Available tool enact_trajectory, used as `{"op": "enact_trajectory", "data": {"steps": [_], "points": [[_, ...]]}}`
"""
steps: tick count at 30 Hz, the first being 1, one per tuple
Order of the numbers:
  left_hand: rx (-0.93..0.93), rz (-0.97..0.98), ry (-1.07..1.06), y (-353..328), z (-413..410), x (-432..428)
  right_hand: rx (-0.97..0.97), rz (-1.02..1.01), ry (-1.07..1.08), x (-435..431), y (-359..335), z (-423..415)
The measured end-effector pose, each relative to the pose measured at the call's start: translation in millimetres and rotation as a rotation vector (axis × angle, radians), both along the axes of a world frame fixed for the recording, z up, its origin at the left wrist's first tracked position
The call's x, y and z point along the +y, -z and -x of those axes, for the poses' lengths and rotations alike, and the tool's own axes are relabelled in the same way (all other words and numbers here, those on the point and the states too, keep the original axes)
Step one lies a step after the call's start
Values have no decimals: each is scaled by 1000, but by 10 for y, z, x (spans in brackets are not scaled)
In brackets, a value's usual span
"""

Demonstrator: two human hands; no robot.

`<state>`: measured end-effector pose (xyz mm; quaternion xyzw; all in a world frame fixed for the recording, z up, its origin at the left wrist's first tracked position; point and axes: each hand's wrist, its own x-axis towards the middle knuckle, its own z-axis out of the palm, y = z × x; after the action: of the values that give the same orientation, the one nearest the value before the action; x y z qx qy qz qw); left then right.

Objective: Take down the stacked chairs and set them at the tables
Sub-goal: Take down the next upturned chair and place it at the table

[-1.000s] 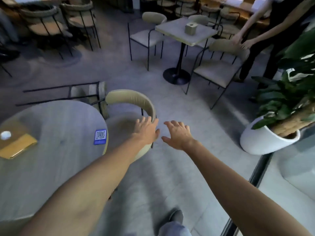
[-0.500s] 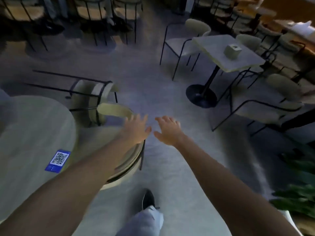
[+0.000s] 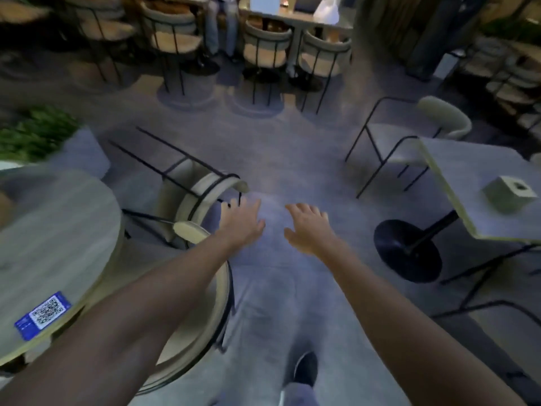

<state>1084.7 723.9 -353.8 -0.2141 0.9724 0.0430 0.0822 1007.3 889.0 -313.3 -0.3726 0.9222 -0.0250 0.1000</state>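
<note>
Both hands (image 3: pixel 275 227) empty, above floor (image 3: pixel 292 159)

The round table top (image 3: pixel 55 230) is pale grey with a faint wood-like grain, and on its near edge lies a blue sticker (image 3: pixel 43 315) carrying a black-and-white square code. Just beside that table, the tipped chair (image 3: pixel 193 189) has cream padding on thin black metal legs. Beyond the table, the leaves of the plant (image 3: pixel 35 133) are green. The floor (image 3: pixel 278 159) is dull grey-blue. The square table (image 3: pixel 480 183) is grey with a cream edge, holding a pale grey-green box (image 3: pixel 510 197) over a black round base (image 3: pixel 408 250).
</note>
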Motion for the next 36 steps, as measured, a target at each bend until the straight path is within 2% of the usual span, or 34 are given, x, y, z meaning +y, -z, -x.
{"op": "enact_trajectory", "data": {"steps": [11, 21, 27, 32, 36], "points": [[-81, -24, -420, 253, 878, -83, -12, -66, -463, -608, 170, 1552], [-67, -97, -708, 696, 1435, -1154, -67, -185, -700, -2011, 692, 2402], [-64, -135, -794, 1005, 1726, -1732, -36, -260, -809, -2809, 942, 2824], [-66, -131, -864, 1562, 1976, -1985, 4, -255, -948, -3356, 1472, 3077], [-104, -64, -858, 2348, 2256, -2298, 51, -211, -1027, -3840, 2277, 3229]]}}
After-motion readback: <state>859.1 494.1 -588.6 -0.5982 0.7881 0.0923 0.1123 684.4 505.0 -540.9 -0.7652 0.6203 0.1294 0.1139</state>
